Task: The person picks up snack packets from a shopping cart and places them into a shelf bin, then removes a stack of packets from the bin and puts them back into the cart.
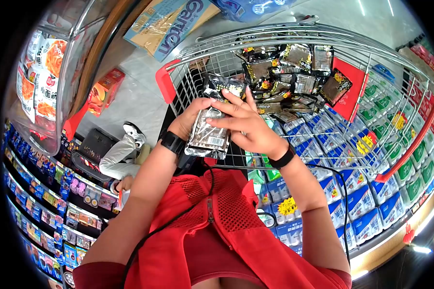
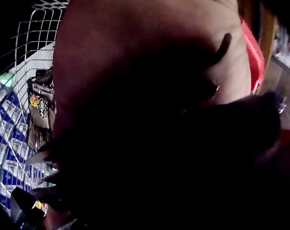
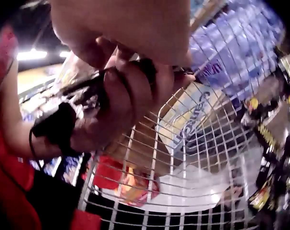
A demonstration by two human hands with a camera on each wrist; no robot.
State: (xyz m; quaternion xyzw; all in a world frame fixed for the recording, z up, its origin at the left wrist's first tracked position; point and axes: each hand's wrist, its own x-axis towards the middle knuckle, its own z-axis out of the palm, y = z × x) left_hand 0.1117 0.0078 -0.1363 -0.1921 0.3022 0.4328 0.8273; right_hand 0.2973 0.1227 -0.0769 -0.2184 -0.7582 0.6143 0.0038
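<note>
Both hands meet at black-and-clear packets (image 1: 206, 137) above the cart's near left corner in the head view. The left hand (image 1: 190, 118) grips their left edge, its thumb on top. Over the front lies the right hand (image 1: 246, 123), fingers spread across the packets, thumb near the right edge. A white barcode label shows low on the front packet. Similar dark packets (image 1: 294, 72) lie in a pile inside the wire cart (image 1: 275, 32). In the left wrist view the left hand (image 2: 150, 57) is mostly in shadow; the right wrist view shows the right hand (image 3: 121, 28) above the left fingers.
Blue-and-white packs (image 1: 361, 197) and green packs (image 1: 410, 173) are stacked beside and below the cart. A cardboard carton (image 1: 171, 26) stands beyond it, with a red box (image 1: 106, 91) on the floor. Shelves (image 1: 48, 216) line the left, where another person's leg (image 1: 123, 156) shows.
</note>
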